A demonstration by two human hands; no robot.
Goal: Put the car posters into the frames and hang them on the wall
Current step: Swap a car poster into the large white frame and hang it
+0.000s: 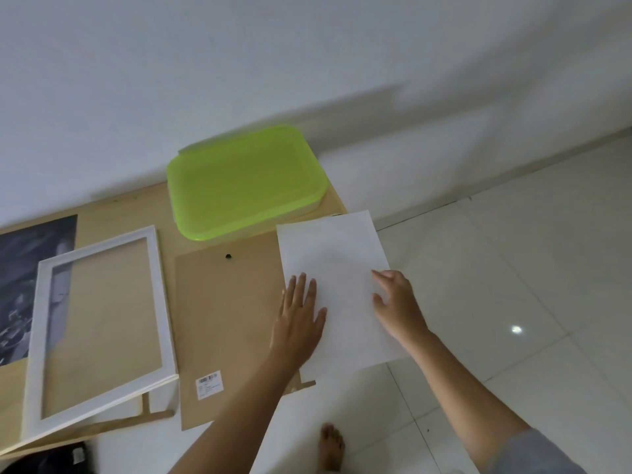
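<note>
Head view: a white sheet (335, 254) lies at the right end of a low wooden table (119, 206), its right and near parts hanging past the table edge over the floor. The left hand (301, 313) lies flat on the sheet's left side with fingers straight and a little spread. The right hand (398, 306) is at the sheet's right edge with fingers lightly bent on top of the paper. Whether its thumb grips from below cannot be told. The sheet shows only a plain white face, with no print visible. Its left edge overlaps a brown backing board (225, 336) that carries a small black hook (228, 257) near its far edge and a white label (209, 384) near its front corner. Just left of the board lies a white frame (99, 323) whose far left side covers part of a dark poster (30, 285) at the table's left end. Behind the board stands a container with a lime-green lid (246, 183), close to the white wall (307, 63). The floor (513, 268) is glossy white tile, and a bare foot (331, 446) stands on it below the table.
</note>
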